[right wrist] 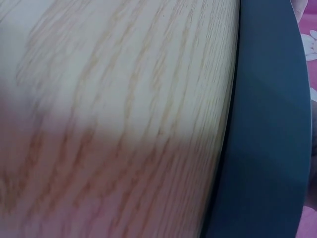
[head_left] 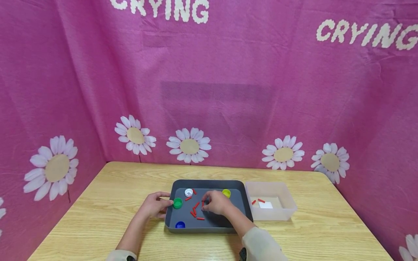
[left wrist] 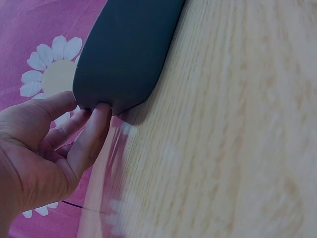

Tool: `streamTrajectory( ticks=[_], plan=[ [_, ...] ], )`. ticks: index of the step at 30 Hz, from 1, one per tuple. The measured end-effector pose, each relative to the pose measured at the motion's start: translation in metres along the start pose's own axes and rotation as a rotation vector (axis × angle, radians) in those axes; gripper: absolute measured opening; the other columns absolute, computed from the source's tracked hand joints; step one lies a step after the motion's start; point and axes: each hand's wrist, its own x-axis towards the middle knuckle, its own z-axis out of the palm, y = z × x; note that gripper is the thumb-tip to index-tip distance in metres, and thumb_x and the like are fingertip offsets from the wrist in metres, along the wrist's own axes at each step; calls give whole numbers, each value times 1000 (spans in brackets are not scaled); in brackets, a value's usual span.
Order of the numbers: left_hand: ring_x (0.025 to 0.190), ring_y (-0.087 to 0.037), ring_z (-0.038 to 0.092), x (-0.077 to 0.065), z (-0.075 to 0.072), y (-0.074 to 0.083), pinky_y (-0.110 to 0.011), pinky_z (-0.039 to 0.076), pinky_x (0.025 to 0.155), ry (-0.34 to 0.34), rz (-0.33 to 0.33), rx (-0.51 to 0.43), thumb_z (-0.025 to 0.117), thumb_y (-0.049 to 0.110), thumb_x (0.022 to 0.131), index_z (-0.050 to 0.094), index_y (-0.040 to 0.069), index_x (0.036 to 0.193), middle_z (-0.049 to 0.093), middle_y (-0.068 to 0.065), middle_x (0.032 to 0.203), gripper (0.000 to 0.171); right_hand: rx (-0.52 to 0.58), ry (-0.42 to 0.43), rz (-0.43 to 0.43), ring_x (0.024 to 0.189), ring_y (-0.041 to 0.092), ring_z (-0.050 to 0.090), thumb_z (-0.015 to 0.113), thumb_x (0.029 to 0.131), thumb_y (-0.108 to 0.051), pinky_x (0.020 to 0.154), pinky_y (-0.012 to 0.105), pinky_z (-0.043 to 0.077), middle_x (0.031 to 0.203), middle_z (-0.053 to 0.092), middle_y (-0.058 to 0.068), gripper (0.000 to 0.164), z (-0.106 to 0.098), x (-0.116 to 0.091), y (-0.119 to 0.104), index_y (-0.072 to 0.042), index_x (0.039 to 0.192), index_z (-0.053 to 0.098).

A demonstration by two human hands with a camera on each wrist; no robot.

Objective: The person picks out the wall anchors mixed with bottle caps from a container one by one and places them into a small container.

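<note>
A dark grey tray [head_left: 225,230] lies on the table, with several short red sticks [head_left: 200,218] scattered over its floor. My left hand [head_left: 155,205] grips the tray's left side, thumb at the rim and fingertips against the outer wall, as the left wrist view shows. Over the middle of the tray, my right hand [head_left: 218,203] points its fingertips down and pinches one red stick [head_left: 203,204]. Bottle-cap-like round cups stand inside: green [head_left: 177,203] beside the left thumb, white [head_left: 188,192] at the back left, yellow [head_left: 226,193] behind the right hand, blue [head_left: 180,225] at the front left.
Against the tray's right side stands a translucent plastic bin [head_left: 275,214] holding red sticks [head_left: 261,200] and a white card [head_left: 266,205]. The wooden table [head_left: 107,203] extends around them. A pink cloth with daisies [head_left: 225,108] hangs behind and at both sides.
</note>
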Motion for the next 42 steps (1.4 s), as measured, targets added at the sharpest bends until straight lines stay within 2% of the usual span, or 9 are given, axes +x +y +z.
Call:
streamTrajectory(
  ticks=[10, 19, 32, 42],
  plan=[
    [69, -18, 64, -3, -1, 1, -35, 57, 58, -3, 16, -7, 65, 9, 85, 54, -4, 123, 65, -17, 91, 42, 89, -1, -51, 60, 12, 47, 75, 77, -15, 50, 24, 39, 73, 55, 2, 23, -8, -6, 5, -6, 96, 67],
    [70, -18, 64, -3, -1, -1, -35, 58, 60, -6, 7, 4, 65, 9, 85, 53, -4, 124, 64, -17, 93, 42, 76, 45, -81, 59, 10, 46, 75, 77, -20, 51, 23, 38, 71, 55, -1, 22, -16, -10, 9, -10, 95, 68],
    [70, -18, 63, -3, 1, 0, -35, 58, 60, -1, 10, 16, 65, 9, 86, 54, -3, 123, 65, -16, 92, 41, 69, 109, -97, 54, 9, 42, 76, 78, -23, 47, 22, 34, 68, 53, -3, 22, -42, -25, 13, -12, 95, 68],
    [71, -18, 64, -3, 0, 2, -35, 58, 60, -15, 22, 15, 66, 10, 85, 52, -5, 124, 65, -18, 93, 44, 112, 184, -77, 59, 12, 45, 76, 76, -19, 51, 23, 37, 68, 53, -1, 21, -66, -33, 18, -9, 92, 67]
  ],
)
